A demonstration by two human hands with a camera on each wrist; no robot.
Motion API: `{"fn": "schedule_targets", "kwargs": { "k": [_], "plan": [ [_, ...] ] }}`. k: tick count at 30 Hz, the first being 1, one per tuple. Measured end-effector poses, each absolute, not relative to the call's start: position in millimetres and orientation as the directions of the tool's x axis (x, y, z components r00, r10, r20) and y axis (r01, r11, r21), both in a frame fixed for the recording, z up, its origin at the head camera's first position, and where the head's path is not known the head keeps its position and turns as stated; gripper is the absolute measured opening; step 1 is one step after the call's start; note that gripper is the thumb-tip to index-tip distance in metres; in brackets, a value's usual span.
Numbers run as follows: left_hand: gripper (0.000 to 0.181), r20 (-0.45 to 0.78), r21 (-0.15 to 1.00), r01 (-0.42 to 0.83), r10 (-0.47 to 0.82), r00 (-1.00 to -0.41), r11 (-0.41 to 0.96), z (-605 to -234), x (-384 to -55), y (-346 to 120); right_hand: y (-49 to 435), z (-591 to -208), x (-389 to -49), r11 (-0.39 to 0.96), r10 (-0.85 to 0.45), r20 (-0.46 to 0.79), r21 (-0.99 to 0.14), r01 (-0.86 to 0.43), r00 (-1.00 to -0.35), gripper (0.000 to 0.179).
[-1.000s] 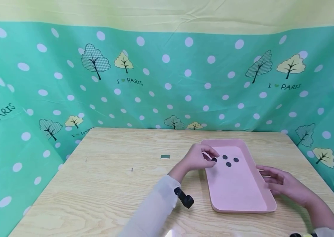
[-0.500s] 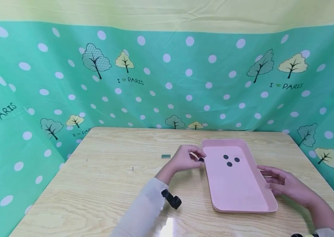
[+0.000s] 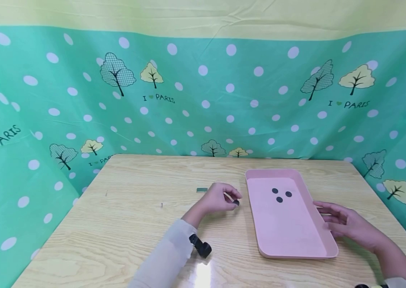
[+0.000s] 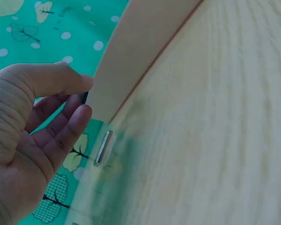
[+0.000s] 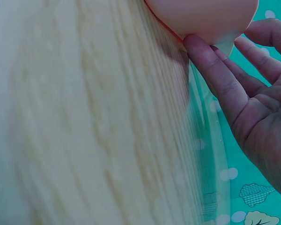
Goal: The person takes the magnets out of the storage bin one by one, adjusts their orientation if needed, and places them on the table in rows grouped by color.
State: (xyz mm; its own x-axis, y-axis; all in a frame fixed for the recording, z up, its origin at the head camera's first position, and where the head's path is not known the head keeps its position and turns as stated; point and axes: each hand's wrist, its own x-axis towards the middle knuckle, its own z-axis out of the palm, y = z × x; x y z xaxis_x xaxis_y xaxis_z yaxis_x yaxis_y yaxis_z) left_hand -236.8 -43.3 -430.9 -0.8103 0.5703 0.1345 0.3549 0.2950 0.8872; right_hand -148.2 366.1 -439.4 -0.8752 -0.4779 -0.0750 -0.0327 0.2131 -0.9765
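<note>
My left hand [image 3: 217,199] is over the table, just left of the pink tray [image 3: 291,234]. Between its thumb and fingers it pinches a small black disc [image 3: 236,203]; the left wrist view shows only a thin dark edge of that disc [image 4: 85,97]. Inside the tray, towards its far end, lie a left black disc [image 3: 275,191], a right one [image 3: 288,194] and a nearer one [image 3: 279,199]. Loosely extended, the fingers of my right hand [image 3: 348,226] touch the tray's right outer wall, which also shows in the right wrist view.
A small flat dark-green rectangular piece [image 3: 201,190] lies on the wooden table [image 3: 123,228] behind my left hand. Farther left is a tiny dark piece [image 3: 161,205]. A green dotted curtain [image 3: 188,92] hangs behind the table.
My left hand has moved left out of the tray, over its left rim, carrying the black disc to a spot beside it. The right hand and the other discs stay put.
</note>
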Motion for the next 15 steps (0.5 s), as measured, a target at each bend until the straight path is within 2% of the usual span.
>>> {"fn": "schedule_targets", "kwargs": {
  "k": [9,15],
  "plan": [
    [0.023,0.069,0.85,0.36,0.596,-0.8,0.385,-443.1,-234.7,-42.3,365.4,-439.0,-147.7,0.229,-0.464,-0.084,-0.973,-0.028,-0.882,0.051],
    [0.023,0.083,0.829,0.401,0.624,-0.777,0.39,-447.9,-235.6,-41.5,365.8,-439.8,-147.9,0.223,-0.47,-0.065,-0.974,-0.047,-0.881,0.051]
  ]
}}
